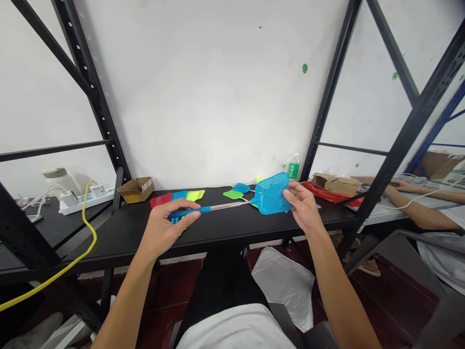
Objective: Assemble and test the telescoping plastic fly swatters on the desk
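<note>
My left hand (169, 229) grips the blue handle of a plastic fly swatter with a metal shaft, and my right hand (303, 206) pinches the edge of its blue mesh head (271, 194). The swatter lies level across the black table (123, 242), just above its surface. Behind the shaft lie a red swatter head (160, 199), a blue one (179, 195) and a lime one (194, 195). A green swatter head (232, 194) and a blue one (241, 188) lie nearer my right hand.
A cardboard box (136, 190) and a green-labelled bottle (293, 168) stand at the table's back. Black shelf uprights flank me. A co-worker's hands (399, 185) rest on the right-hand table. A yellow cable (89, 232) hangs at left; a plastic bag (285, 286) lies on the floor.
</note>
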A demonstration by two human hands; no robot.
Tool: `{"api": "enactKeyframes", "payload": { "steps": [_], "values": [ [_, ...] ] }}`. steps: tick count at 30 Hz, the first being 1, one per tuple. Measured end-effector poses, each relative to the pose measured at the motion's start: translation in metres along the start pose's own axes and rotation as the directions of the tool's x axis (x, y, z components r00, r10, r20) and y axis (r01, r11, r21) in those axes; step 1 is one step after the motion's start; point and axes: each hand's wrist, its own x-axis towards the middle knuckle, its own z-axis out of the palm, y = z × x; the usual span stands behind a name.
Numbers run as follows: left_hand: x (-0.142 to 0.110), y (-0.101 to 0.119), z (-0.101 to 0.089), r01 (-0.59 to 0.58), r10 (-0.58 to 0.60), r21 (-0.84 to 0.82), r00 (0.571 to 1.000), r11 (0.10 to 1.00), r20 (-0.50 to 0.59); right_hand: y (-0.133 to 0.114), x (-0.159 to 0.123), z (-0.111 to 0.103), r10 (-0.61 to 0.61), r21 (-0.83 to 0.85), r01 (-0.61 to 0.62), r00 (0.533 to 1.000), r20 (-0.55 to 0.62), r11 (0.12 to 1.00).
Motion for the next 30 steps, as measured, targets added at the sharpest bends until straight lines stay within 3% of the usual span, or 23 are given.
{"api": "enactKeyframes", "payload": {
  "steps": [8,15,17,19,22,24,26,30],
  "values": [
    [0.000,0.000,0.003,0.029,-0.029,0.016,1.000,0.999,-0.001,-0.002,-0.005,0.004,0.038,-0.002,-0.038,0.997,0.069,0.999],
    [-0.001,0.003,0.004,0.056,-0.054,-0.029,0.997,0.998,0.063,0.001,-0.015,0.005,0.161,0.018,-0.167,0.971,0.179,0.986],
    [-0.001,0.004,0.001,0.082,-0.078,-0.027,0.990,0.996,0.116,-0.002,-0.018,-0.001,0.188,-0.024,-0.189,0.937,0.293,0.982],
    [-0.001,0.006,-0.003,0.105,-0.101,-0.003,0.968,0.994,0.231,-0.004,-0.020,-0.007,0.194,-0.064,-0.185,0.876,0.442,0.981],
    [-0.002,0.012,-0.006,0.119,-0.142,0.078,0.886,0.990,0.442,-0.005,-0.022,-0.012,0.201,-0.083,-0.193,0.753,0.626,0.978],
    [-0.003,0.017,-0.005,0.118,-0.168,0.127,0.830,0.985,0.531,-0.004,-0.023,-0.012,0.204,-0.073,-0.213,0.705,0.679,0.974],
    [-0.004,0.022,-0.003,0.105,-0.176,0.156,0.809,0.982,0.561,-0.003,-0.024,-0.009,0.204,-0.062,-0.223,0.696,0.689,0.973],
    [-0.006,0.029,-0.002,0.032,-0.105,0.144,0.837,0.989,0.537,-0.005,-0.025,-0.005,0.202,-0.054,-0.223,0.722,0.661,0.973]
  ]
}}
